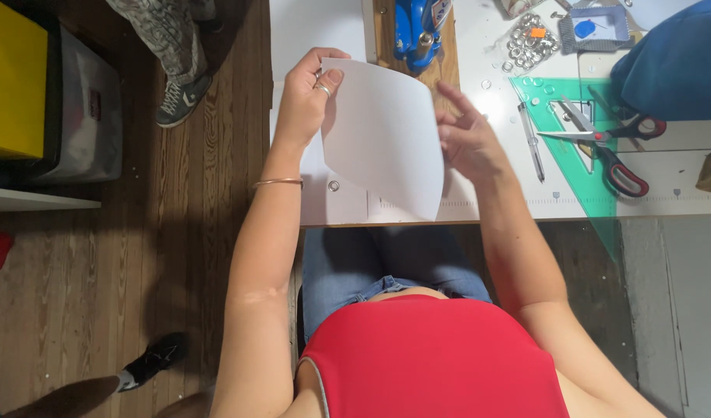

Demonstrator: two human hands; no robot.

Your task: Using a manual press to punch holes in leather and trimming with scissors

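Observation:
A white sheet of paper (pixel 382 139) is lifted above the white table (pixel 680 197), curving slightly. My left hand (pixel 305 97) pinches its upper left corner between thumb and fingers; a ring and a thin bangle show on that arm. At the sheet's right edge my right hand (pixel 467 139) rests with fingers spread, touching the paper. Under the sheet lies another white sheet (pixel 336 197) with a metal eyelet in it.
A blue eyelet press (pixel 417 31) stands on a wooden board at the table's back. Loose metal eyelets (pixel 525 42), a pen (pixel 532 143), red-handled scissors (pixel 615 147) and a green set square (pixel 584 166) lie to the right. Other people's feet (pixel 181 97) stand on the wooden floor at left.

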